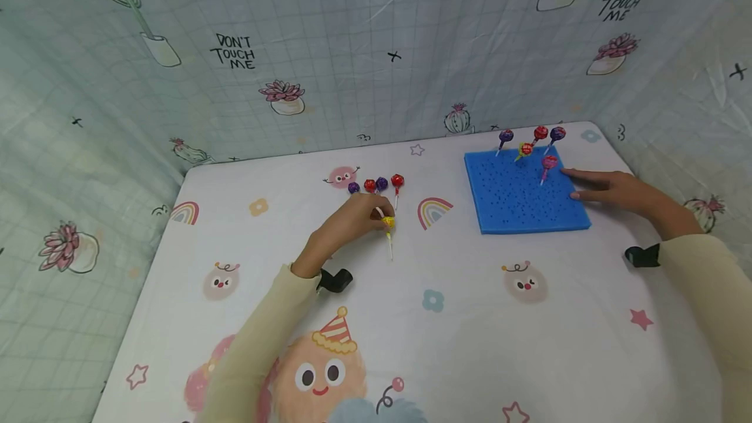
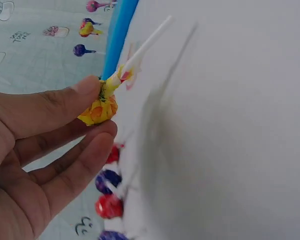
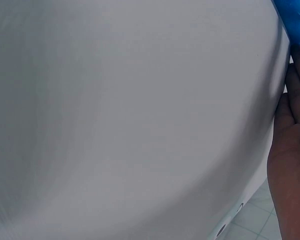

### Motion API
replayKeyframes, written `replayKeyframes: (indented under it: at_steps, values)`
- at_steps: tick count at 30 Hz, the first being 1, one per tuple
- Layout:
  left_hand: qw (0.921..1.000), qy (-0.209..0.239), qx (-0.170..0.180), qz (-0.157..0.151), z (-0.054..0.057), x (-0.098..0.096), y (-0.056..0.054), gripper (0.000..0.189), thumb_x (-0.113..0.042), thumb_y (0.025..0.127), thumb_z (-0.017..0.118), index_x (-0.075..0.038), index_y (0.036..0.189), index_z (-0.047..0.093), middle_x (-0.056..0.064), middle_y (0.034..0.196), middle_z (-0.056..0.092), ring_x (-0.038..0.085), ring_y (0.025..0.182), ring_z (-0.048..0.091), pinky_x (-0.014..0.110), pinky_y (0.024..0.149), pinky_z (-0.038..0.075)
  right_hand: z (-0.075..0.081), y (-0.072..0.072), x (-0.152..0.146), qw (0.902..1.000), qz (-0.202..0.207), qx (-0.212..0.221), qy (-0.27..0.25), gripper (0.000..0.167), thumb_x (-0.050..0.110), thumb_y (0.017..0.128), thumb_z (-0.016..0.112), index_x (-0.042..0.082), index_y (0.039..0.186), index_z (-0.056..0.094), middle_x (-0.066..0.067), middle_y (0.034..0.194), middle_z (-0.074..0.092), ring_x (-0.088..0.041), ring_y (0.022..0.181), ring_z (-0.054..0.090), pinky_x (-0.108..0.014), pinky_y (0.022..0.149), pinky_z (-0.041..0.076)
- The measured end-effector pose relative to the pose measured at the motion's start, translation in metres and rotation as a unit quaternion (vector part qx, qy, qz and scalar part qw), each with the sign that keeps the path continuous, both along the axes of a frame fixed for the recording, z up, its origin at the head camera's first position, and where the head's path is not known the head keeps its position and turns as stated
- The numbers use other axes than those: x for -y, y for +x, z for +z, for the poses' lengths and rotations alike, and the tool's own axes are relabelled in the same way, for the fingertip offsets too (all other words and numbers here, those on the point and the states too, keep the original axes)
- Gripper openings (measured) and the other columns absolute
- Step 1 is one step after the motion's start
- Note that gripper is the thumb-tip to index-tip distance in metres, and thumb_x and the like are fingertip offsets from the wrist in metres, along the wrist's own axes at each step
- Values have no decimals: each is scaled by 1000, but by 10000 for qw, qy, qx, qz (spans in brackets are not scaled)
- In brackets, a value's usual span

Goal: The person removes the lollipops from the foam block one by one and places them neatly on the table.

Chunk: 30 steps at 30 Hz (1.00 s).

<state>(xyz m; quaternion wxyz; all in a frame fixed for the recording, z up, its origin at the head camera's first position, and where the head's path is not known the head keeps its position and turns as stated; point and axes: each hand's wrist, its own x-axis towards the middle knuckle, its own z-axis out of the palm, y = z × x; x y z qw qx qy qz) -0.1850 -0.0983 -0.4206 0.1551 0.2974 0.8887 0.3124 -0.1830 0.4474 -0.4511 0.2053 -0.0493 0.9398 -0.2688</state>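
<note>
Left hand: the left hand (image 1: 355, 217) pinches a yellow-wrapped lollipop with a white stick (image 1: 388, 222) by its head, between thumb and fingers (image 2: 87, 90); the stick points toward the person and its lower end is near the tablecloth.
Right hand: the right hand (image 1: 608, 187) lies flat with straight fingers on the right edge of a blue square foam board full of small holes (image 1: 517, 201); it holds nothing.
Loose lollipops: four wrapped lollipops, purple and red (image 1: 376, 184), lie in a row on the table just behind the left hand.
Lollipops on board: five lollipops (image 1: 531, 142) stand with sticks in the far part of the foam board.
Table: a white tablecloth with cartoon rainbows and faces (image 1: 458, 318).
</note>
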Motion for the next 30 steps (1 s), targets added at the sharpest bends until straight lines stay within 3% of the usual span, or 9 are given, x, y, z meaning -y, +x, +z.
replayKeyframes:
  at_steps: [5, 16, 25, 30]
  values:
    - [9992, 282, -150, -221, 9, -16, -4, 18, -7, 88, 79, -7, 106, 76, 4, 103, 73, 14, 90, 70, 25, 83, 57, 2, 0, 2, 10000, 21, 7, 22, 77, 44, 101, 62, 17, 162, 24, -33, 163, 14, -65, 143, 8, -83, 103, 14]
    - [9976, 550, -300, -306, 23, -44, -21, 20, -6, 91, 76, -5, 110, 75, 5, 105, 74, 15, 94, 70, 24, 82, 56, 3, 0, 1, 10000, 16, 36, 50, 77, 44, 101, 62, 17, 162, 24, -32, 163, 15, -64, 143, 9, -82, 104, 14]
    - [9979, 398, -411, -317, 29, -51, -55, 21, -10, 90, 78, -9, 111, 77, 2, 109, 75, 13, 99, 68, 24, 87, 54, 6, 2, 2, 10000, 63, 41, 57, 77, 43, 101, 62, 15, 162, 25, -33, 162, 16, -65, 142, 10, -82, 103, 15]
    - [9983, 489, -117, -293, 29, -48, -78, 25, -14, 92, 77, -11, 117, 76, 0, 115, 74, 11, 104, 66, 26, 89, 53, 9, 3, 5, 10000, 26, 78, 44, 77, 44, 101, 62, 14, 162, 24, -34, 162, 15, -65, 142, 9, -83, 103, 14]
